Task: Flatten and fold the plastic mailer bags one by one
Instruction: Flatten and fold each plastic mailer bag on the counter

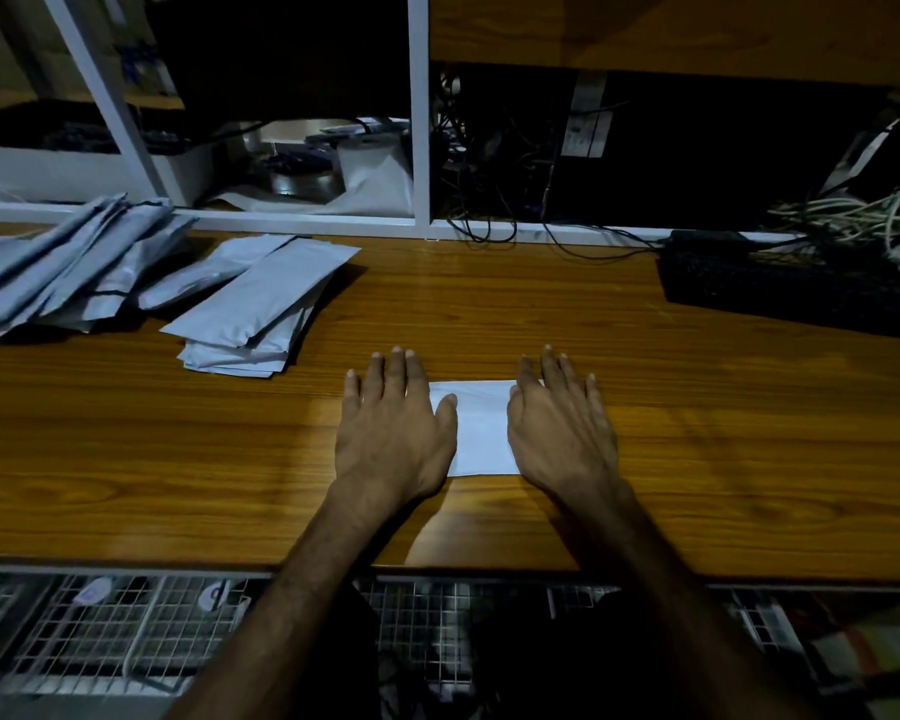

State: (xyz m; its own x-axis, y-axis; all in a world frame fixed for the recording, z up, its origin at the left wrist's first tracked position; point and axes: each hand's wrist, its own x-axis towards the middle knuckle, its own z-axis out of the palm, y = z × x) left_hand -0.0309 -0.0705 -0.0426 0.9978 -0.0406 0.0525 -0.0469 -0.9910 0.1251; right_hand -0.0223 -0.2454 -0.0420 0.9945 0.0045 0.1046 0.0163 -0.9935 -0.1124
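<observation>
A folded white mailer bag (481, 428) lies flat on the wooden table (697, 459), near its middle. My left hand (393, 428) presses flat on the bag's left end with straight, spread fingers. My right hand (562, 428) presses flat on its right end the same way. Only the strip of bag between the hands shows. A neat stack of folded mailers (261, 309) sits to the left and farther back. A looser pile of grey mailers (58, 267) lies at the far left.
A black keyboard (801, 288) and tangled cables (853, 215) occupy the back right. A white shelf frame (419, 111) runs along the table's back edge. Wire mesh racks (126, 631) sit below the table's front edge.
</observation>
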